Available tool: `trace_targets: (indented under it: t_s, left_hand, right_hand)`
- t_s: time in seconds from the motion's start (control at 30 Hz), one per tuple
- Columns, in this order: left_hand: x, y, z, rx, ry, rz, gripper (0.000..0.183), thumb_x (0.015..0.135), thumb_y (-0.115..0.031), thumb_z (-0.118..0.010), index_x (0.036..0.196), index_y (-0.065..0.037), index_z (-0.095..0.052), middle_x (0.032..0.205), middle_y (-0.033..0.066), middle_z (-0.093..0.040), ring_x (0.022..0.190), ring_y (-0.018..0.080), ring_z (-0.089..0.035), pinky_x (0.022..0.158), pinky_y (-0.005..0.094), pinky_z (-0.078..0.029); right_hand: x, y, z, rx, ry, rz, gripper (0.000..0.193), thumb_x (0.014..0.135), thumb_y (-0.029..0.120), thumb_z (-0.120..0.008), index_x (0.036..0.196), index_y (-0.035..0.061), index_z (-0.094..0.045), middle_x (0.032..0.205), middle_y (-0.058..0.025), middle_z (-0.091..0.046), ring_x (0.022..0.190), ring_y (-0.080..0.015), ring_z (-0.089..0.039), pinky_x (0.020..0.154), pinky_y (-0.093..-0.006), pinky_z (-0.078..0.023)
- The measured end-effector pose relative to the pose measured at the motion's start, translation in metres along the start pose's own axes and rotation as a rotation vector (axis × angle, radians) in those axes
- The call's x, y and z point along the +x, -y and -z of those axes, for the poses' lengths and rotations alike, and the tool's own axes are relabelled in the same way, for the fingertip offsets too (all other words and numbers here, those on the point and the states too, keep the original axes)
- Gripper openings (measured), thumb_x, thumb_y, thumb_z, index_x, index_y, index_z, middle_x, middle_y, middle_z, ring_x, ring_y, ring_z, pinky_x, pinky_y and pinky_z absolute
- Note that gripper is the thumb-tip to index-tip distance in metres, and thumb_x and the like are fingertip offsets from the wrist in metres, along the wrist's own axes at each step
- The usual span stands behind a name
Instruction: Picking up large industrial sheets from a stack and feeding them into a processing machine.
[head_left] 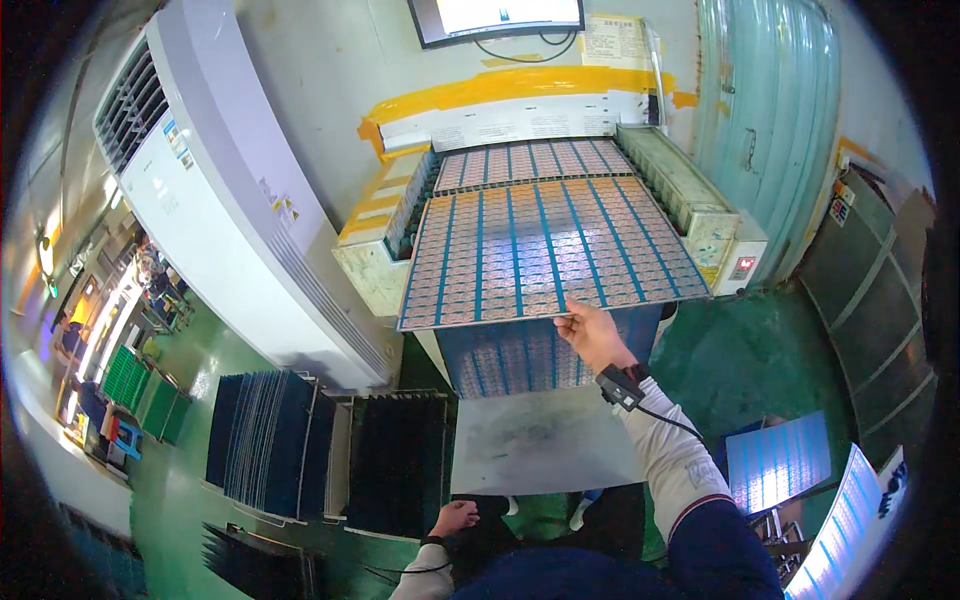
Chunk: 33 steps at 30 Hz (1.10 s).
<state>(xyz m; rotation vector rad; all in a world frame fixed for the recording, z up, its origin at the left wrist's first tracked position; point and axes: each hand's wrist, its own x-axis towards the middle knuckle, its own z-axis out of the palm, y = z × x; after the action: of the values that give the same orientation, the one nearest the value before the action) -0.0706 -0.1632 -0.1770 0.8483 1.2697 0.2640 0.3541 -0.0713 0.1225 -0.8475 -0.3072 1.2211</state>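
A large copper-coloured circuit board panel (560, 245) with blue stripes lies on the roller conveyor machine (680, 195), its near edge jutting out toward me. My right hand (592, 337) pinches that near edge right of its middle, thumb on top. Behind it, a second striped panel (530, 162) sits further in on the rollers. Low by my lap, my left hand (457, 517) is curled closed with nothing visible in it. Below the front panel, more striped panels (520, 360) lean upright above a plain grey sheet (545, 440).
Racks of dark panels (262, 440) stand on the green floor at left, beside a tall white air conditioner (240, 190). More striped panels (780, 460) lie at lower right. Large dark boards (865, 290) lean at far right. A monitor (497, 18) hangs above the machine.
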Motion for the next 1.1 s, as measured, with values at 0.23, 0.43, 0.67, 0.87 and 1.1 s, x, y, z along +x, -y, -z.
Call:
trace_targets:
  t_s: [0.23, 0.43, 0.67, 0.87, 1.1]
  left_hand:
    - [0.007, 0.008, 0.009, -0.053, 0.015, 0.003, 0.028, 0.089, -0.022, -0.06, 0.103, 0.002, -0.057, 0.092, 0.011, -0.062, 0.076, 0.0192, -0.064, 0.066, 0.0315, -0.056]
    - [0.008, 0.007, 0.008, -0.071, 0.001, 0.018, 0.029, 0.089, -0.022, -0.06, 0.104, 0.003, -0.056, 0.093, 0.0116, -0.062, 0.075, 0.0196, -0.064, 0.066, 0.0317, -0.056]
    - [0.007, 0.005, 0.007, -0.043, 0.001, 0.023, 0.03, 0.089, -0.022, -0.06, 0.104, 0.003, -0.056, 0.093, 0.012, -0.061, 0.073, 0.0193, -0.064, 0.065, 0.0312, -0.056]
    - [0.007, 0.004, 0.009, -0.047, 0.01, 0.035, 0.03, 0.088, -0.023, -0.061, 0.105, 0.002, -0.055, 0.093, 0.0107, -0.062, 0.074, 0.0187, -0.064, 0.065, 0.0309, -0.055]
    - [0.005, -0.003, 0.003, 0.006, 0.01, 0.039, 0.029, 0.088, -0.024, -0.061, 0.101, 0.001, -0.056, 0.091, 0.0098, -0.062, 0.071, 0.0175, -0.064, 0.063, 0.0296, -0.054]
  right_hand:
    - [0.015, 0.002, -0.005, 0.018, 0.06, 0.02, 0.014, 0.087, 0.021, -0.061, 0.088, 0.0067, -0.059, 0.08, -0.0051, -0.063, 0.071, -0.0181, -0.061, 0.067, -0.0315, -0.048]
    - [0.03, 0.007, -0.003, 0.013, 0.06, 0.004, 0.015, 0.088, 0.021, -0.06, 0.089, 0.0063, -0.059, 0.08, -0.0061, -0.063, 0.072, -0.0185, -0.061, 0.067, -0.0317, -0.048]
    - [0.039, 0.014, -0.01, 0.013, 0.064, -0.013, 0.015, 0.088, 0.021, -0.06, 0.088, 0.0059, -0.057, 0.08, -0.0066, -0.062, 0.073, -0.019, -0.06, 0.068, -0.0319, -0.048]
    - [0.041, 0.015, -0.018, 0.038, 0.029, -0.012, 0.014, 0.088, 0.02, -0.059, 0.087, 0.0058, -0.058, 0.079, -0.0066, -0.063, 0.071, -0.0178, -0.059, 0.068, -0.0326, -0.048]
    - [0.05, 0.019, -0.004, 0.0, 0.136, 0.037, 0.014, 0.085, 0.018, -0.062, 0.091, 0.0057, -0.059, 0.084, -0.0059, -0.063, 0.078, -0.0181, -0.061, 0.07, -0.0328, -0.049]
